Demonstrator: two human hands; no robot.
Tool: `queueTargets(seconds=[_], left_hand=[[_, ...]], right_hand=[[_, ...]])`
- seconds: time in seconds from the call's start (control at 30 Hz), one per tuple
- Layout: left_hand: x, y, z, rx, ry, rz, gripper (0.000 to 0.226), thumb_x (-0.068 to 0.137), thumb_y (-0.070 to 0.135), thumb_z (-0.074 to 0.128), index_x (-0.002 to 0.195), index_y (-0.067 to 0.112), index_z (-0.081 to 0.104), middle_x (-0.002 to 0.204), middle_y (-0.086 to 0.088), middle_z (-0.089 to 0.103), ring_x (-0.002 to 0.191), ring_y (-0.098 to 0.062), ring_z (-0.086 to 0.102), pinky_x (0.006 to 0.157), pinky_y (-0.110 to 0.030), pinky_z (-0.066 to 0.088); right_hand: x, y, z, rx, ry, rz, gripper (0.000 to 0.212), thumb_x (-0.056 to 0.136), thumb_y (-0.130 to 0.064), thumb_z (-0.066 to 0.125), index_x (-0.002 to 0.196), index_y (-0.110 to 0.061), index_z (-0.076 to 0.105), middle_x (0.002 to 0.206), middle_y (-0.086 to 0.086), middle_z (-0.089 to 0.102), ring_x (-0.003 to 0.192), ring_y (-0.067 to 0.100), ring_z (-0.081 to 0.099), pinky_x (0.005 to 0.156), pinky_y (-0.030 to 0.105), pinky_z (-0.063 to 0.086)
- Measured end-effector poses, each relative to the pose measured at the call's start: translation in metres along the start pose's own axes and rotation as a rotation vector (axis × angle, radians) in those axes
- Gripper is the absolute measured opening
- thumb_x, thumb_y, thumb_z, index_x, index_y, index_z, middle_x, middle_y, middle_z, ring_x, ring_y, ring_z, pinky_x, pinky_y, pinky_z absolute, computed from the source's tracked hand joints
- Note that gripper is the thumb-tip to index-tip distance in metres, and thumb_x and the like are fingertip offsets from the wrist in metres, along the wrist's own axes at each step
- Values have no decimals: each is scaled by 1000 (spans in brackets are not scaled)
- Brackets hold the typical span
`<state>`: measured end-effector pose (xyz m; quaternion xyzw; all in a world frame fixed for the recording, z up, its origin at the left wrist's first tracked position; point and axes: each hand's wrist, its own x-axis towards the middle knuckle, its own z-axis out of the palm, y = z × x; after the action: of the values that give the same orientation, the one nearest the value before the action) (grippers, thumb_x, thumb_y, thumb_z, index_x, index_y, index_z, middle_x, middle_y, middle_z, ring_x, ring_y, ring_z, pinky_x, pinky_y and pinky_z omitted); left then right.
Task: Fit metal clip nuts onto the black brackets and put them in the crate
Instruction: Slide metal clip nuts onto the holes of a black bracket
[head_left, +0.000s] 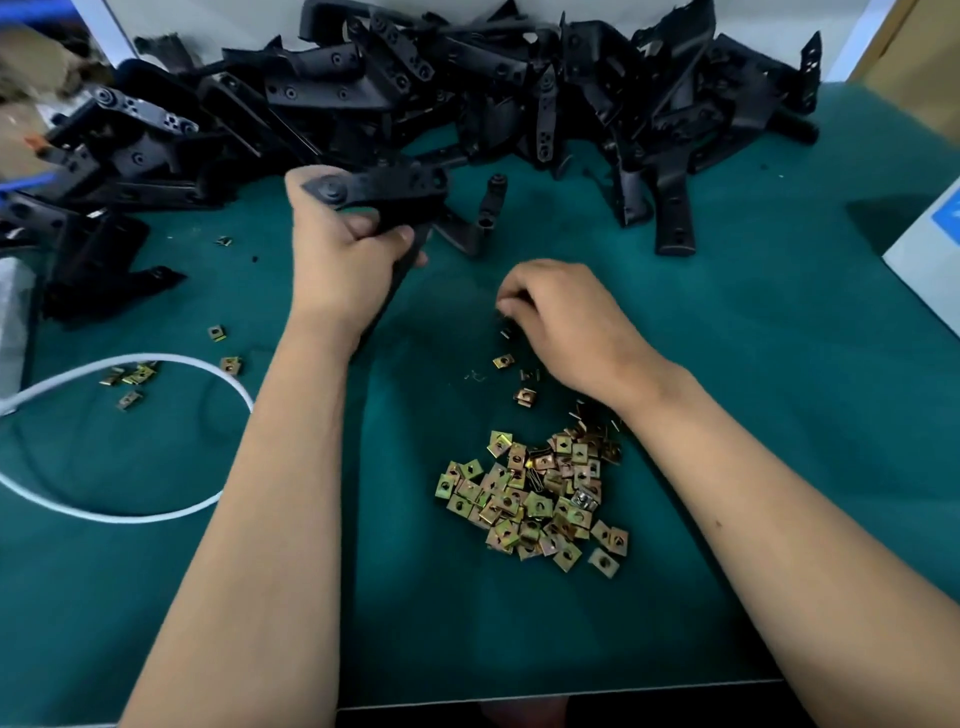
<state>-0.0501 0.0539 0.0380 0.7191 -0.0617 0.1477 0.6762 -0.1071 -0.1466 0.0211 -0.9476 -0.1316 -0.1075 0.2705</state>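
My left hand (340, 254) grips a black bracket (384, 193) above the green mat, fingers curled round its middle. My right hand (563, 319) hovers low over the mat with its fingers curled down onto small dark and brass clip nuts (511, 332); what it pinches is hidden under the fingers. A heap of brass clip nuts (540, 499) lies in front of me, just beside my right wrist. A big pile of black brackets (467, 88) stretches across the back of the table. The crate is not in view.
A white cable (156, 364) loops over the mat on the left, with a few stray clip nuts (130, 376) beside it. A white and blue box (930, 249) stands at the right edge. The table's front edge (519, 693) runs just below my forearms.
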Motion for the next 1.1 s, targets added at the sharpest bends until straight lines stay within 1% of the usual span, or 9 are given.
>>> queueTargets(seconds=[0.1,0.2,0.27,0.33,0.43,0.5,0.6,0.83,1.1], left_hand=[[-11,-4,12,141,-58,8,49,74,4,58,109,27,32,88,-12,63,69,-27,67,55,-52,61],[-19,-11,19,396,-139,78,44,76,18,53,116,22,33,76,-10,65,63,-35,62,63,-55,57],[-22,-13,21,504,-203,143,45,76,25,50,118,17,39,67,-6,61,61,-31,55,65,-47,51],[-24,-12,23,550,-287,183,48,76,29,49,123,19,42,60,1,55,58,-24,50,61,-39,42],[-24,-11,20,558,-377,193,62,84,41,55,142,28,37,68,-2,62,61,-20,53,65,-37,43],[-24,-12,15,525,-416,169,78,86,59,64,150,35,28,79,-10,65,65,-21,56,68,-37,46],[-25,-13,13,516,-399,190,98,76,77,68,154,39,23,87,-5,65,69,-9,56,68,-23,46],[-25,-15,18,562,-364,247,101,73,77,73,153,39,27,82,6,66,64,-8,59,65,-26,43],[-28,-12,21,613,-343,247,100,72,74,76,153,41,28,78,4,67,69,-15,64,68,-36,54]], right_hand=[[-3,14,-6,374,114,164,14,103,-10,57,93,-13,67,79,-3,72,69,8,64,68,24,51],[-4,21,-5,703,193,303,20,103,-4,55,98,-13,72,76,-6,71,66,2,61,63,17,48],[-4,22,-5,854,190,350,21,101,-3,59,100,-16,76,77,-6,72,69,4,61,65,18,49],[-4,20,-3,957,173,354,23,97,-1,64,99,-19,79,78,-6,73,69,4,61,65,18,49],[-4,19,-2,991,192,355,18,94,-3,69,98,-18,78,82,-3,74,70,7,63,64,19,50],[-3,20,-3,1012,228,379,13,92,-3,72,96,-14,76,83,2,75,72,11,65,66,22,51],[-3,22,-4,1084,240,406,13,91,-2,73,95,-13,79,86,5,77,75,13,66,68,25,52],[-3,20,-1,1066,275,365,17,91,-6,75,93,-21,82,90,1,79,87,14,70,71,24,53],[-1,20,1,991,258,334,16,89,-8,76,91,-23,82,90,0,80,83,11,69,70,24,53]])
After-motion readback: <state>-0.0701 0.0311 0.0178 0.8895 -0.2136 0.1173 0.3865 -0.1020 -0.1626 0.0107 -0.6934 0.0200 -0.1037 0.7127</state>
